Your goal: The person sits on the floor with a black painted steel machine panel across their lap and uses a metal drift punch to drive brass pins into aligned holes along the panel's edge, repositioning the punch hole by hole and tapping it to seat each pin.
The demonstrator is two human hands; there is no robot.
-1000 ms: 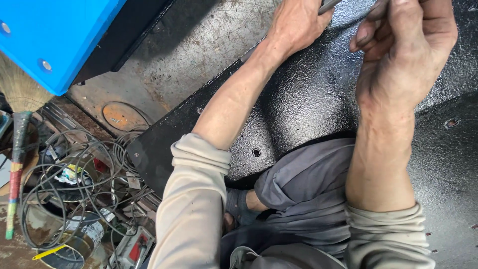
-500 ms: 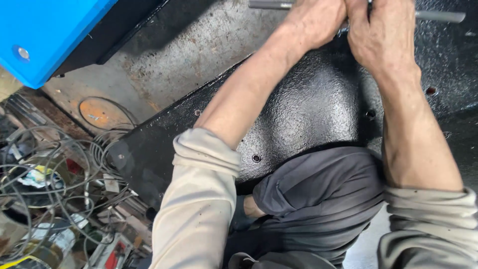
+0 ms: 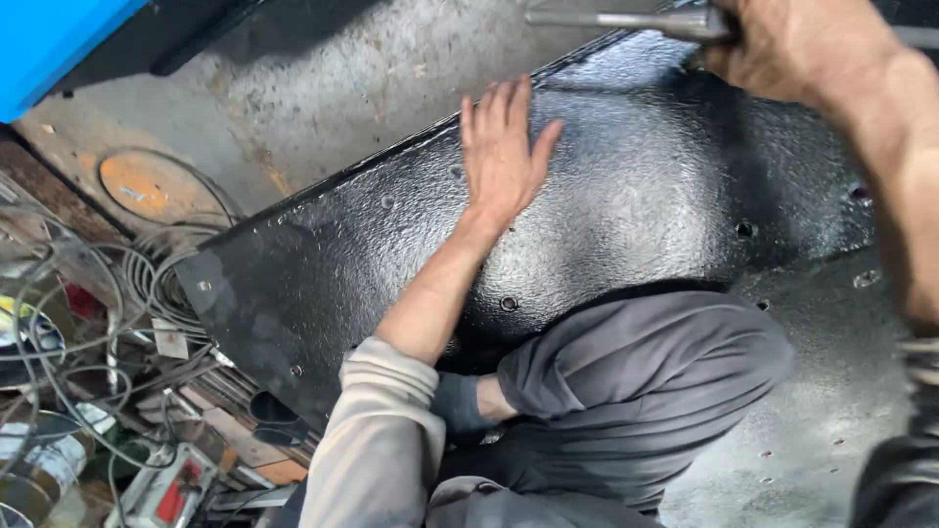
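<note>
Below, we see the left hand (image 3: 501, 156) lying flat with fingers spread on the black, pebbled metal panel (image 3: 636, 196), which fills the middle of the view and slopes from about 8 o'clock up to 2 o'clock. At 1 o'clock the right hand (image 3: 792, 49) is closed around a grey metal rod (image 3: 606, 17) that runs leftward along the top edge, just above the panel's upper rim. We judge two risks: the glossy coating looks wet or slick, so the flat palm could slide and lose its bracing; and the rod, held close over the panel, could slip and strike or scratch the coated face or the left fingers (image 3: 494, 103). Our bent knee in grey trousers (image 3: 636, 381) overlaps the panel's lower edge at 5 o'clock and limits reach there. At 8 o'clock lies a tangle of cables (image 3: 108, 313) amid scattered scrap; a rusty disc (image 3: 142, 186) sits at 9 o'clock on the worn grey floor (image 3: 342, 88), and a blue casing (image 3: 49, 44) fills the 11 o'clock corner.
</note>
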